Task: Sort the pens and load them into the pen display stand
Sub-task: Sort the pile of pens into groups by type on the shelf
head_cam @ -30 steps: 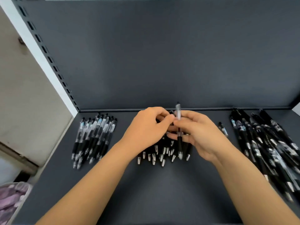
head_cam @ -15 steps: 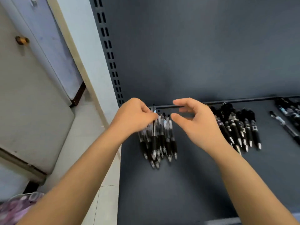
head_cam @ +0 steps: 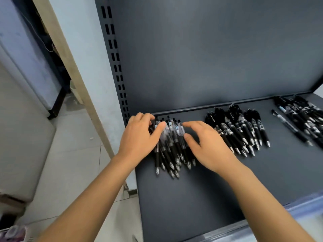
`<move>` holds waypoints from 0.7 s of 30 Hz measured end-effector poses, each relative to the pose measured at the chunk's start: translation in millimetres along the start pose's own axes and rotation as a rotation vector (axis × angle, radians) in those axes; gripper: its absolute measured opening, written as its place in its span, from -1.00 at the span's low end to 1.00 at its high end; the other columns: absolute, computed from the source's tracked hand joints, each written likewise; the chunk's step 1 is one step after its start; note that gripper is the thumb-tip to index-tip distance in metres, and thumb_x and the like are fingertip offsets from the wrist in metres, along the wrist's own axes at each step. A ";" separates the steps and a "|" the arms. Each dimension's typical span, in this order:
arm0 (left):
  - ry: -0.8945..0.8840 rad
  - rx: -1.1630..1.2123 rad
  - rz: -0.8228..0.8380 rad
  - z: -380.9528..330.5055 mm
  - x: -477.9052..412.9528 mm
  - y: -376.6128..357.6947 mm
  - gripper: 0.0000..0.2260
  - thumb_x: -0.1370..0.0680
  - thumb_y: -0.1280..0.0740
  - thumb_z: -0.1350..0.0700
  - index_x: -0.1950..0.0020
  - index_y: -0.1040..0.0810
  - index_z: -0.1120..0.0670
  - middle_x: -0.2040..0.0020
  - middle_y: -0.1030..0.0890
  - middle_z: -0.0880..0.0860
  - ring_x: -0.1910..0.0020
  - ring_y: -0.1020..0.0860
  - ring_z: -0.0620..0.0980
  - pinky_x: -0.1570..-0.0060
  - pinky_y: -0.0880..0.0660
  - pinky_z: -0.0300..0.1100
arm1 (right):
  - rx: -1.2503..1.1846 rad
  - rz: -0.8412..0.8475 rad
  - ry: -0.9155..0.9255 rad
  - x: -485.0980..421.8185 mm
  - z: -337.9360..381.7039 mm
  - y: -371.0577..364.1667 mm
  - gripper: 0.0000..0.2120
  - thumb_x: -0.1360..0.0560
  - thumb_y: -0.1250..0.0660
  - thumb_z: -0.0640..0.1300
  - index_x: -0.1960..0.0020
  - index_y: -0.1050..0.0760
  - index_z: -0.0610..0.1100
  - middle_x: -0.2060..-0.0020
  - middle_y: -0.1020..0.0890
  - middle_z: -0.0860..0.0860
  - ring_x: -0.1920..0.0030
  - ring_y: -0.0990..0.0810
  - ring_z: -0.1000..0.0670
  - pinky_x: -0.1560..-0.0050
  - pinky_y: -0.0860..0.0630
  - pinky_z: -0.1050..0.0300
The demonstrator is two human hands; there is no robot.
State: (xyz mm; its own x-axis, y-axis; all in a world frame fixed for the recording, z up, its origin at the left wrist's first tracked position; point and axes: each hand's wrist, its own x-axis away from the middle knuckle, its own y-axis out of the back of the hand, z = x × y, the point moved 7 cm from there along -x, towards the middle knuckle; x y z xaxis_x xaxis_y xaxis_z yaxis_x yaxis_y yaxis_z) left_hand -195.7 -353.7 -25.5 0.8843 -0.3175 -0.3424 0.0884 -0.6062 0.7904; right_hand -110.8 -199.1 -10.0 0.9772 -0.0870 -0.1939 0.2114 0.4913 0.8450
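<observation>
Three groups of pens lie on the dark grey shelf (head_cam: 192,198). The left pile (head_cam: 172,152) has clear-barrelled pens with black grips, tips toward me. My left hand (head_cam: 139,137) rests on that pile's left side, thumb laid across the barrels. My right hand (head_cam: 208,147) hovers at the pile's right edge with fingers spread, its forefinger and thumb touching the outermost pens. A middle pile of all-black pens (head_cam: 243,131) lies just right of my right hand. A third pile (head_cam: 302,114) sits at the far right, with a single pen (head_cam: 290,127) beside it.
The shelf's dark back panel (head_cam: 209,58) rises behind the pens, with a slotted upright (head_cam: 115,67) at its left. A pale blue strip (head_cam: 305,203) runs along the front edge. Tiled floor (head_cam: 78,154) and a door lie to the left.
My left hand has come down from pinching one pen to lying on the left pile. My right hand has closed in on the pile's right side. The view has shifted slightly.
</observation>
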 end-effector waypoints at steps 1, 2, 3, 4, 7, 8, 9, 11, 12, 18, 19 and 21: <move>0.011 0.014 0.001 2.6 1.2 -2.1 -0.56 -0.56 -0.17 -0.23 -0.21 -0.53 0.07 0.00 -0.50 -0.04 -0.08 -0.44 -0.02 -0.03 -0.29 -0.27 | -0.011 0.002 -0.003 0.4 -0.5 -1.2 -0.69 -0.59 -0.20 -0.13 -0.33 -0.43 -0.10 -0.24 -0.51 0.01 -0.29 -0.41 0.01 -0.24 -0.22 0.34; 0.020 0.026 -0.002 4.5 2.4 -3.7 -0.56 -0.57 -0.16 -0.21 -0.22 -0.53 0.08 -0.02 -0.51 -0.03 -0.10 -0.43 -0.03 -0.05 -0.28 -0.27 | -0.018 0.006 -0.003 1.1 -0.8 -2.5 -0.68 -0.59 -0.20 -0.12 -0.34 -0.42 -0.09 -0.25 -0.51 0.02 -0.29 -0.41 0.01 -0.25 -0.23 0.33; 0.025 0.035 -0.008 6.1 3.7 -4.8 -0.58 -0.59 -0.15 -0.19 -0.24 -0.52 0.09 -0.06 -0.51 -0.02 -0.11 -0.42 -0.03 -0.08 -0.28 -0.26 | -0.023 0.009 -0.003 1.7 -1.0 -3.8 -0.68 -0.59 -0.21 -0.12 -0.34 -0.42 -0.09 -0.25 -0.50 0.02 -0.30 -0.41 0.01 -0.27 -0.24 0.31; 0.025 0.038 -0.015 7.2 5.1 -5.7 -0.61 -0.61 -0.15 -0.14 -0.26 -0.51 0.09 -0.10 -0.51 0.00 -0.14 -0.41 -0.02 -0.11 -0.28 -0.24 | -0.027 0.009 -0.005 2.3 -0.8 -4.9 -0.67 -0.59 -0.21 -0.13 -0.35 -0.42 -0.09 -0.26 -0.50 0.02 -0.30 -0.41 0.01 -0.27 -0.25 0.31; 0.024 0.010 -0.028 10.2 10.3 -7.6 -0.67 -0.64 -0.11 0.00 -0.31 -0.47 0.10 -0.24 -0.48 0.04 -0.22 -0.37 0.02 -0.22 -0.24 -0.13 | -0.032 0.006 -0.007 2.6 0.3 -8.2 -0.66 -0.59 -0.22 -0.13 -0.36 -0.41 -0.10 -0.27 -0.50 0.01 -0.31 -0.41 0.01 -0.27 -0.25 0.30; 0.031 -0.003 -0.025 11.5 12.1 -8.2 -0.67 -0.64 -0.09 0.01 -0.33 -0.45 0.10 -0.26 -0.46 0.04 -0.24 -0.35 0.03 -0.23 -0.21 -0.11 | -0.028 0.011 -0.005 2.1 1.2 -9.8 -0.66 -0.59 -0.22 -0.13 -0.36 -0.41 -0.10 -0.27 -0.50 0.01 -0.30 -0.42 0.00 -0.27 -0.26 0.28; 0.037 -0.014 -0.017 12.7 13.2 -9.0 -0.66 -0.65 -0.07 0.00 -0.34 -0.44 0.09 -0.28 -0.44 0.03 -0.25 -0.33 0.03 -0.22 -0.19 -0.10 | -0.023 0.016 -0.002 1.5 2.1 -11.3 -0.66 -0.59 -0.22 -0.13 -0.36 -0.41 -0.11 -0.26 -0.50 0.00 -0.30 -0.42 0.00 -0.27 -0.27 0.26; 0.026 -0.038 0.025 14.5 13.2 -12.1 -0.64 -0.65 -0.03 -0.05 -0.33 -0.43 0.07 -0.29 -0.43 0.00 -0.27 -0.30 0.01 -0.19 -0.14 -0.13 | -0.013 0.019 0.006 0.5 4.0 -12.4 -0.66 -0.59 -0.22 -0.13 -0.36 -0.41 -0.11 -0.26 -0.50 -0.01 -0.30 -0.42 -0.02 -0.27 -0.29 0.23; 0.007 -0.044 0.053 15.0 12.6 -13.8 -0.62 -0.65 -0.01 -0.07 -0.34 -0.42 0.06 -0.31 -0.43 -0.01 -0.29 -0.29 0.00 -0.19 -0.11 -0.16 | -0.012 0.018 0.011 0.7 4.6 -12.0 -0.66 -0.59 -0.21 -0.13 -0.36 -0.41 -0.11 -0.26 -0.50 -0.01 -0.29 -0.43 -0.02 -0.26 -0.29 0.23; -0.154 0.145 0.272 14.7 16.0 -18.3 -0.47 -0.62 0.12 -0.14 -0.54 -0.15 0.03 -0.52 -0.23 -0.02 -0.50 -0.13 -0.11 -0.47 -0.02 -0.14 | -0.020 0.073 0.044 6.8 9.1 -12.3 -0.59 -0.61 -0.16 -0.04 -0.44 -0.31 -0.04 -0.34 -0.44 0.05 -0.30 -0.39 0.05 -0.26 -0.27 0.27; -0.156 0.159 0.293 16.1 17.3 -18.9 -0.47 -0.62 0.12 -0.14 -0.55 -0.11 0.02 -0.54 -0.18 -0.03 -0.51 -0.09 -0.14 -0.48 0.01 -0.17 | -0.008 0.082 0.049 8.2 10.1 -12.5 -0.58 -0.61 -0.16 -0.02 -0.45 -0.29 -0.04 -0.36 -0.42 0.05 -0.35 -0.35 0.04 -0.30 -0.25 0.27; -0.150 0.167 0.306 18.5 17.7 -20.1 -0.51 -0.64 0.10 -0.11 -0.55 -0.10 0.01 -0.55 -0.11 -0.05 -0.51 -0.03 -0.20 -0.46 0.08 -0.27 | 0.000 0.106 0.059 11.5 12.3 -12.2 -0.55 -0.60 -0.17 0.03 -0.46 -0.28 -0.01 -0.38 -0.40 0.08 -0.37 -0.32 0.06 -0.28 -0.25 0.27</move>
State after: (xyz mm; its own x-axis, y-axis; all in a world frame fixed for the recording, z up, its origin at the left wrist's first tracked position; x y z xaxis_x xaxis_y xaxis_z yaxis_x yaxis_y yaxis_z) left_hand -190.2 -360.6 -56.8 0.7801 -0.5980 -0.1839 -0.2562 -0.5735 0.7781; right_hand -101.9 -216.8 -16.4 0.9910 0.0165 -0.1326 0.1072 0.4948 0.8624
